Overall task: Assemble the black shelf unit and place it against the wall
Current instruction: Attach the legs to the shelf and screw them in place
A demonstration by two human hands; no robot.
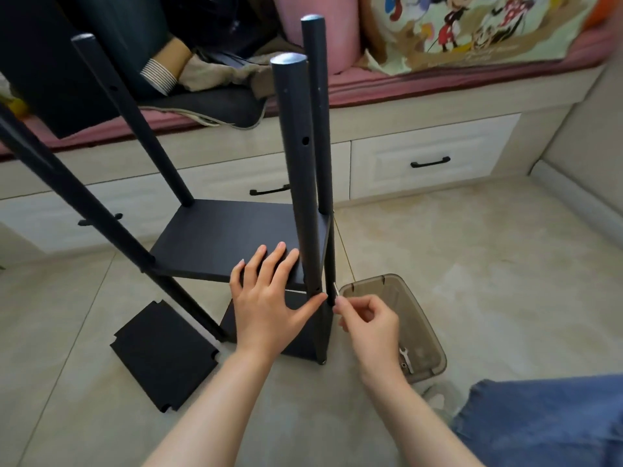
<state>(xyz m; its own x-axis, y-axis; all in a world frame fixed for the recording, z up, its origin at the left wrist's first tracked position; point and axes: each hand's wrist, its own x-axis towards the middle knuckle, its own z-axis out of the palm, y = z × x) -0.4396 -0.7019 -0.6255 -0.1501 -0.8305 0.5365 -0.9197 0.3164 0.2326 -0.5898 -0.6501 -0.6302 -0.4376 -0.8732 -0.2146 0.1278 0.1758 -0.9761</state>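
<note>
Now our left hand [266,298] presses the black shelf [219,241], fingers released; our right hand [367,318] pinches a metal tool [336,290] at the post [317,96].

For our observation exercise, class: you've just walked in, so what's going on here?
A person is building a black shelf unit on a tiled floor. The left hand presses flat on the black rectangular shelf board, thumb reaching the black round posts at its right edge. The fingers of the right hand pinch a small silver metal piece against a post there. Another black notched board lies loose on the floor.
</note>
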